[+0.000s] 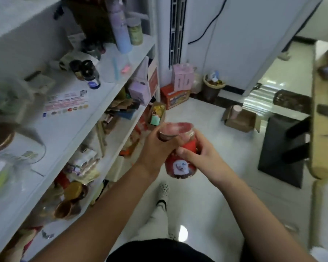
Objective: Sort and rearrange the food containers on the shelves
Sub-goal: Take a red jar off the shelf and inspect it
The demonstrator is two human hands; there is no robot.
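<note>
You hold a red-labelled jar in both hands out in front of you, over the pale tiled floor and just to the right of the white shelves. Your left hand is wrapped around the jar's neck, fingers closed just under the reddish lid, while your right hand grips the body from the other side, its thumb pressed across the label. The jar is tilted, lid pointing away from you and slightly left, base towards your right wrist. Its label is bright red with a small white patch bearing a picture too blurred to read; dark contents show through the clear plastic at the neck and along the base. To the left of your left hand, the shelves are crowded with bottles, jars and packets. Beyond your hands, cardboard boxes stand on the floor.
</note>
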